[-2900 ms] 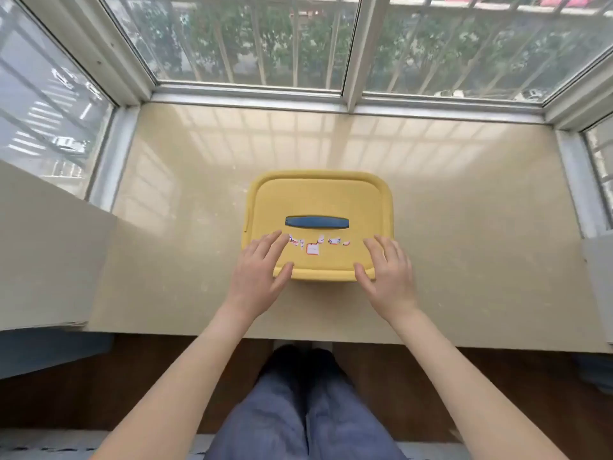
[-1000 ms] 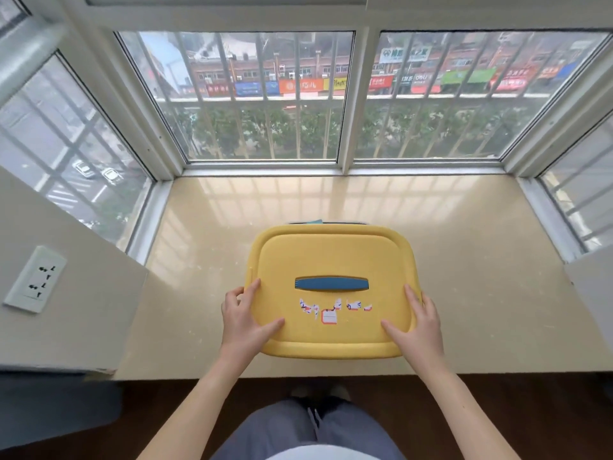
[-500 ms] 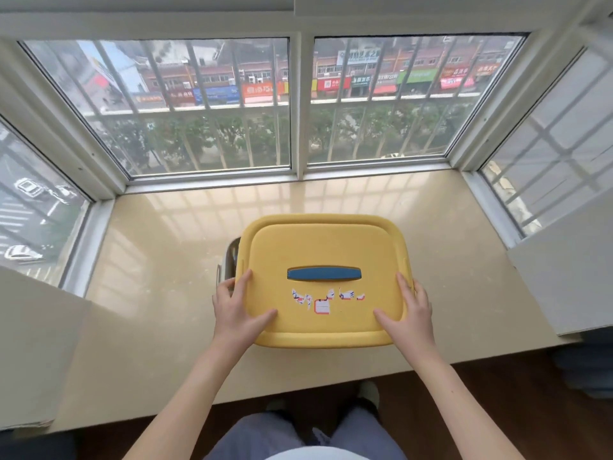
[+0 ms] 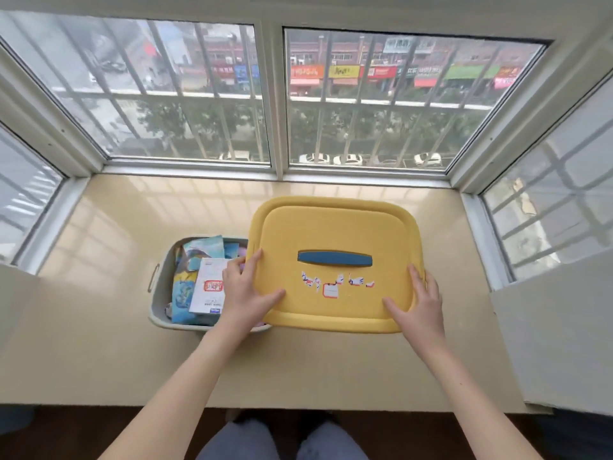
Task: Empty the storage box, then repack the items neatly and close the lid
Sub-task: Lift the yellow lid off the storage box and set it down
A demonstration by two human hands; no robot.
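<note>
A yellow lid [image 4: 335, 234] with a blue handle [image 4: 334, 258] and small stickers is lifted off and held to the right of the box. My left hand [image 4: 247, 293] grips its left edge, my right hand [image 4: 418, 302] its right edge. The grey storage box [image 4: 158, 295] stands on the sill, its left half uncovered. Inside lie a blue illustrated packet [image 4: 185, 277] and a white carton with a red label [image 4: 209, 285]. The lid hides the rest of the box.
The beige window sill [image 4: 109, 327] runs wide to both sides of the box. Barred windows [image 4: 278, 101] close it in at the back and sides. White wall panels [image 4: 560, 336] stand at the near right and near left. My legs show below the sill's front edge.
Both hands took the lid by its side edges, lifted it and carried it to the right. The box's left half and its contents have come into view.
</note>
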